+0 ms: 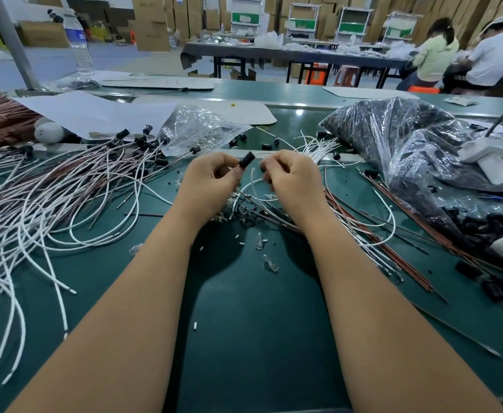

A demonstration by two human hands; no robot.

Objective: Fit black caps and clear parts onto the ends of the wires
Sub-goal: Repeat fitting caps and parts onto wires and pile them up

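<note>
Bare green table (pixel 259 338) lies open near, between the forearms. Left, sprawled wires (pixel 50 210) block passage. Right, bagged black caps (pixel 408 150) and red-brown wires (pixel 393 248) obstruct. Far, a clear bag (pixel 196 126).

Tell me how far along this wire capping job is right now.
Partly done. Done: a pile of wires with black caps fitted lies at the far left. In hand: the left hand pinches a black cap, and the right hand holds a white wire near it. Left: many loose white wires and a bag of black caps remain.
</note>
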